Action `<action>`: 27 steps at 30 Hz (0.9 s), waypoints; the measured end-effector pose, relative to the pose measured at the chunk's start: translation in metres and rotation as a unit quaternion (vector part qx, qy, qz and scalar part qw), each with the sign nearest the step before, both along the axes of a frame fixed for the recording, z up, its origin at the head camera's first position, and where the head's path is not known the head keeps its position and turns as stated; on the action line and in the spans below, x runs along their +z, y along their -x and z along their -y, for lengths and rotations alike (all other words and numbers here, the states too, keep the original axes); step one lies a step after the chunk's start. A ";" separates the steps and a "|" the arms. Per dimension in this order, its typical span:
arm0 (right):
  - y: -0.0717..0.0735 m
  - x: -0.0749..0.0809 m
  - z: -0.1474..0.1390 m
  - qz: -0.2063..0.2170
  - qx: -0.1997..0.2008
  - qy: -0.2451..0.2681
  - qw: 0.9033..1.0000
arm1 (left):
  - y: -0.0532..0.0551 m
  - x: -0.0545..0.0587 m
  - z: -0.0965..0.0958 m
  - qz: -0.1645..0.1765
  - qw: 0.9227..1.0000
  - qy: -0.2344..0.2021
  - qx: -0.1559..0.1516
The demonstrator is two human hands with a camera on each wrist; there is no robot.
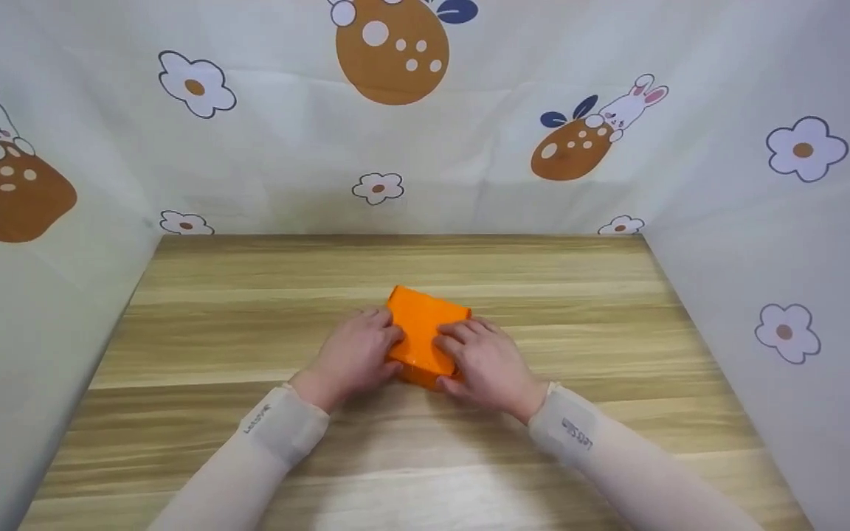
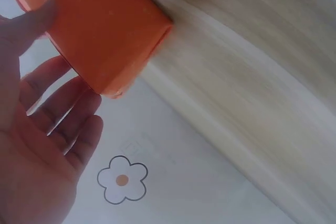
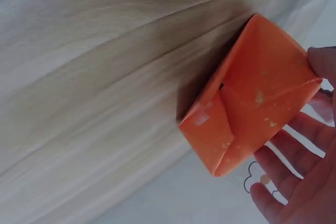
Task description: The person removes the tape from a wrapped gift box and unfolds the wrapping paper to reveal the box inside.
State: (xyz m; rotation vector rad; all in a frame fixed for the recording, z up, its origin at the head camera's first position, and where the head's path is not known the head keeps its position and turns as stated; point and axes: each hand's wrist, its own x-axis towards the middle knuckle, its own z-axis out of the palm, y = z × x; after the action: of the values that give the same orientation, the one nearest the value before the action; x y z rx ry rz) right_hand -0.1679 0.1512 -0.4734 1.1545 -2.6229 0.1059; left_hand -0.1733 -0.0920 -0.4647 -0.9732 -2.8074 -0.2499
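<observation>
An orange paper-wrapped box (image 1: 425, 324) sits near the middle of the table, turned slightly askew. From its left side my left hand (image 1: 358, 346) grips it, the thumb toward the near face and the fingers at the upper edge. My right hand (image 1: 488, 361) holds the opposite side in much the same way. The left wrist view shows the left thumb (image 2: 34, 24) against a smooth orange face. In the right wrist view, the paper wrap (image 3: 262, 87) has a folded triangular end flap (image 3: 207, 135), a small pale patch and yellowish specks.
Wood-grain tabletop (image 1: 248, 295) surrounds the box. A pale fabric wall (image 1: 285, 147) printed with flowers, rabbits and brown fruit rises behind the table, and similar fabric (image 1: 786, 243) stands along the sides. Light sleeves with wrist bands (image 1: 288, 424) cover both forearms.
</observation>
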 end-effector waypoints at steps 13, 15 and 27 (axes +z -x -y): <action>0.016 0.005 -0.008 0.056 0.030 -0.003 0.998 | -0.004 -0.002 0.000 0.011 1.000 0.006 -0.020; 0.016 0.007 -0.008 0.063 0.030 -0.009 0.998 | -0.003 0.000 -0.001 0.021 1.000 0.009 -0.019; 0.020 0.010 -0.008 0.073 0.038 -0.019 0.996 | 0.001 0.011 -0.003 0.088 0.996 0.030 -0.004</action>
State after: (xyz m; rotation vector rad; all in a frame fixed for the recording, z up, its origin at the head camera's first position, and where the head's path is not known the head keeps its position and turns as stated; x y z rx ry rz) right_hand -0.1876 0.1589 -0.4637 1.3045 -2.7176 0.1621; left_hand -0.1745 -0.0885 -0.4540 -1.0234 -2.9869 -0.2651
